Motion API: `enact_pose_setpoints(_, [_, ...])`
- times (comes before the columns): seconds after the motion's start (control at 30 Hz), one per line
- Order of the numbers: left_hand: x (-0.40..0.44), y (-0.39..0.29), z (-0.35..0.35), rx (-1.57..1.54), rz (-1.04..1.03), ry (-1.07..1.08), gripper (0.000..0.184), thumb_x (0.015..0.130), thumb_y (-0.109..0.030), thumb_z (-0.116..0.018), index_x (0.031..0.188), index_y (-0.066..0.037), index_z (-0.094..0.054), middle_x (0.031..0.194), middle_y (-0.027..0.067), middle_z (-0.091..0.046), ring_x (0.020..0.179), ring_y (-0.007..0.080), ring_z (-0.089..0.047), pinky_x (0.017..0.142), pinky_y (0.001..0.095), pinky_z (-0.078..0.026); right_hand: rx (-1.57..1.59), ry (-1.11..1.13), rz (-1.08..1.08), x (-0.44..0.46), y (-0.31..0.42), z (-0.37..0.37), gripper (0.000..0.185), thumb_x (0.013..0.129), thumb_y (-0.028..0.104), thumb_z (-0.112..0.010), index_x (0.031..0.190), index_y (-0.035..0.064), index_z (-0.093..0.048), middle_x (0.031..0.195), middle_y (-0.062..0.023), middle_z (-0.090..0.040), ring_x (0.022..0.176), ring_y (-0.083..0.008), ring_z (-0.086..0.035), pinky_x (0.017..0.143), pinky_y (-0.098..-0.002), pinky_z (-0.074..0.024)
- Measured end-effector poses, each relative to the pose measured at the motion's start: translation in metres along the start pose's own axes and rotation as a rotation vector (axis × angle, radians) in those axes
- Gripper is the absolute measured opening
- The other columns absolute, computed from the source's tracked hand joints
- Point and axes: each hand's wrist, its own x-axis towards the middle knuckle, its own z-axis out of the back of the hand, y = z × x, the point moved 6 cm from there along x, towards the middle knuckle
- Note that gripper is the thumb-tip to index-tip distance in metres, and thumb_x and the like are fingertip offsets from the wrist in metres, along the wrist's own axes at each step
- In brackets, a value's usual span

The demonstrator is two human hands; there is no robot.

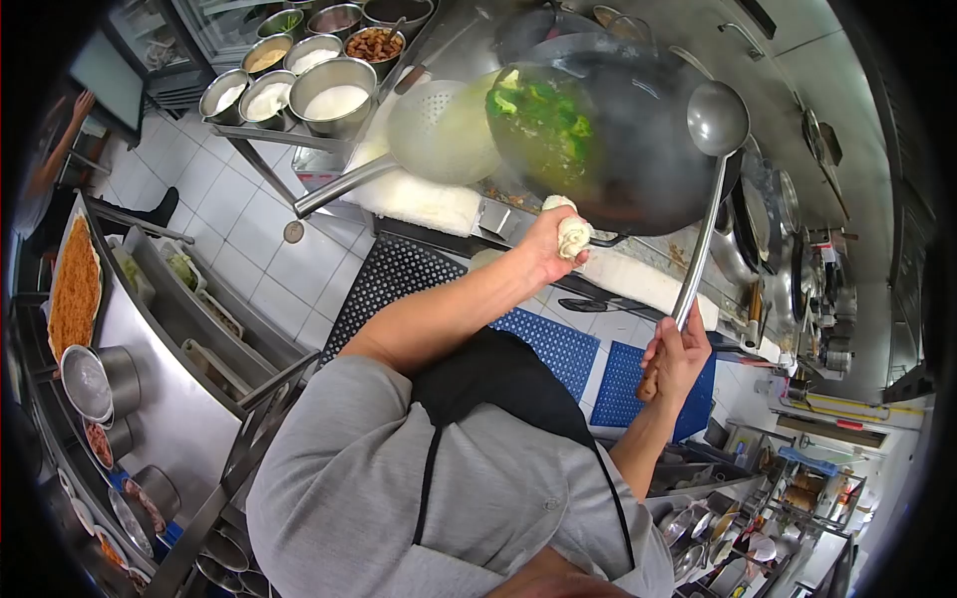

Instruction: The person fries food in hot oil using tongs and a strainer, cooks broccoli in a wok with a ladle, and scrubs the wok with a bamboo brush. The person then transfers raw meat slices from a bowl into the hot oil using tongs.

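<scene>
My left hand (554,245) is closed around a bunched white cloth (574,237) at the near rim of a large dark wok (638,149). The wok is tilted, with green vegetables (543,115) in yellowish liquid on its left side. My right hand (680,357) grips the handle end of a long metal ladle (718,118), whose bowl is raised over the wok's right side. Left of the wok lies a round perforated strainer (439,130), its handle pointing down-left.
Metal containers (334,98) of ingredients stand on a shelf at the upper left. A steel counter (184,399) with bins is at the left. Another person's arm (68,140) shows at the far left. More pans (733,234) hang or stand right of the wok.
</scene>
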Motion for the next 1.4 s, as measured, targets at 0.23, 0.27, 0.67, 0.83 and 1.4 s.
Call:
enact_pose_setpoints(0.23, [0.001, -0.002, 0.009, 0.012, 0.028, 0.027, 0.008, 0.075, -0.014, -0.063, 0.081, -0.015, -0.057, 0.071, 0.0009, -0.059, 0.064, 0.0164, -0.056, 0.049, 0.0325, -0.044, 0.034, -0.001, -0.002, -0.002, 0.001, -0.005, 0.056, 0.087, 0.002, -0.062, 0.140, -0.0021, -0.042, 0.066, -0.0031, -0.056, 0.041, -0.0085, -0.050, 0.034, -0.0205, -0.0401])
enact_pose_setpoints(0.27, [0.002, -0.003, 0.011, 0.017, 0.036, 0.036, 0.008, 0.075, -0.014, -0.062, 0.081, -0.015, -0.058, 0.071, 0.0011, -0.059, 0.064, 0.0169, -0.056, 0.049, 0.0323, -0.044, 0.038, 0.005, 0.002, -0.002, 0.001, -0.006, 0.057, 0.087, 0.001, -0.061, 0.140, -0.0018, -0.041, 0.066, -0.0030, -0.055, 0.041, -0.0086, -0.050, 0.034, -0.0206, -0.0403])
enact_pose_setpoints(0.67, [0.004, -0.009, 0.017, 0.097, 0.131, 0.118, 0.010, 0.076, -0.016, -0.063, 0.083, -0.010, -0.059, 0.073, 0.0041, -0.061, 0.063, 0.0221, -0.059, 0.044, 0.0273, -0.044, -0.001, 0.049, 0.045, -0.008, 0.002, -0.019, 0.058, 0.087, 0.002, -0.062, 0.140, -0.0015, -0.041, 0.065, -0.0025, -0.056, 0.042, -0.0078, -0.050, 0.035, -0.0199, -0.0410])
enact_pose_setpoints(0.83, [0.007, -0.010, 0.021, 0.085, 0.175, 0.158, 0.014, 0.076, -0.016, -0.063, 0.086, -0.007, -0.059, 0.080, 0.0100, -0.061, 0.069, 0.0246, -0.060, 0.043, 0.0259, -0.042, -0.021, 0.056, 0.066, -0.013, 0.008, -0.030, 0.058, 0.087, 0.000, -0.060, 0.141, -0.0012, -0.040, 0.066, -0.0019, -0.056, 0.043, -0.0071, -0.050, 0.036, -0.0196, -0.0408])
enact_pose_setpoints(1.4, [0.007, -0.015, 0.029, 0.202, 0.478, 0.575, 0.032, 0.081, -0.021, -0.060, 0.100, 0.003, -0.052, 0.067, 0.0118, -0.049, 0.048, 0.0144, -0.044, 0.028, 0.0202, -0.031, -0.359, 0.059, 0.227, -0.040, 0.023, -0.066, 0.058, 0.090, 0.001, -0.059, 0.144, 0.0023, -0.039, 0.069, 0.0020, -0.055, 0.050, -0.0018, -0.046, 0.043, -0.0171, -0.0387])
